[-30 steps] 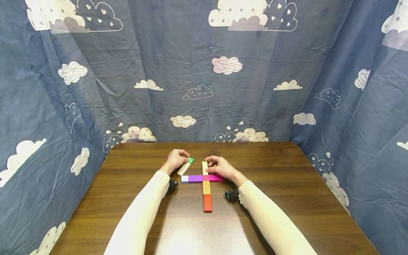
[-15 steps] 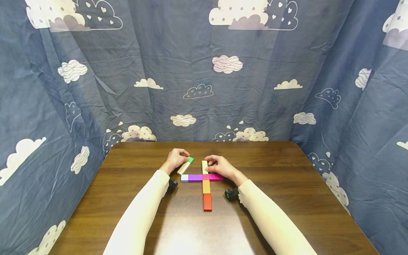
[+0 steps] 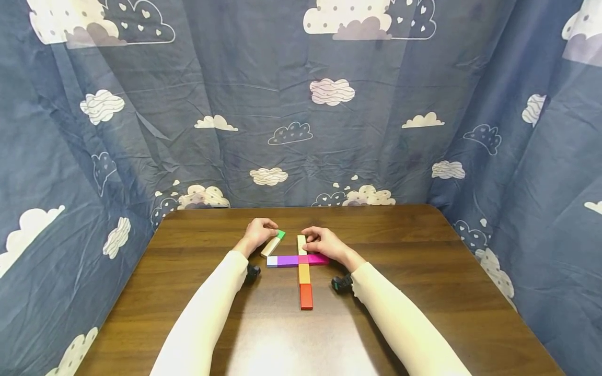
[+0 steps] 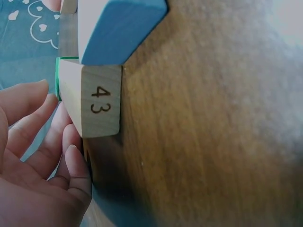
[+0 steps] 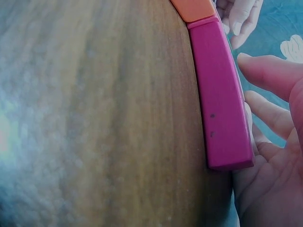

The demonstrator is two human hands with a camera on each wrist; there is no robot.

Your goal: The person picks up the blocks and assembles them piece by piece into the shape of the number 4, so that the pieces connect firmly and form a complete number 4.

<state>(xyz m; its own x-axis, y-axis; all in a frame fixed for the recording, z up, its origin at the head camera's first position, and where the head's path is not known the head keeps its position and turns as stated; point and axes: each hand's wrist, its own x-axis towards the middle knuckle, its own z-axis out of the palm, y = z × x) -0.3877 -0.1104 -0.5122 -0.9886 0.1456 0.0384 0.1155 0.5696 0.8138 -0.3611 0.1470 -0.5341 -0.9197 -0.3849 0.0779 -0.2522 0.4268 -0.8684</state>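
Colored wooden blocks form a cross on the table. My left hand (image 3: pixel 256 232) is beside a slanted pale block (image 3: pixel 270 246), its fingertips right at the green end (image 3: pixel 280 234). "43" marks this block's near face (image 4: pixel 101 101). My right hand (image 3: pixel 326 244) has its thumb at the right side of an upright pale block (image 3: pixel 301 244), index finger near the far end. A light blue block (image 3: pixel 272 262), purple block (image 3: pixel 288 261), pink piece (image 3: pixel 303 259) and magenta block (image 3: pixel 319 259) make the crossbar. Below come an orange block (image 3: pixel 304 273) and red block (image 3: pixel 306 296).
The brown wooden table (image 3: pixel 400 292) has a rounded far corner at each side. A blue cloud-patterned curtain (image 3: pixel 291 68) stands behind it and along both sides. Black wrist cameras, such as the right wrist camera (image 3: pixel 342 283), hang just above the tabletop.
Both hands and all the blocks keep their places. Only the head view has shifted slightly, so the scene sits a little higher in the picture.
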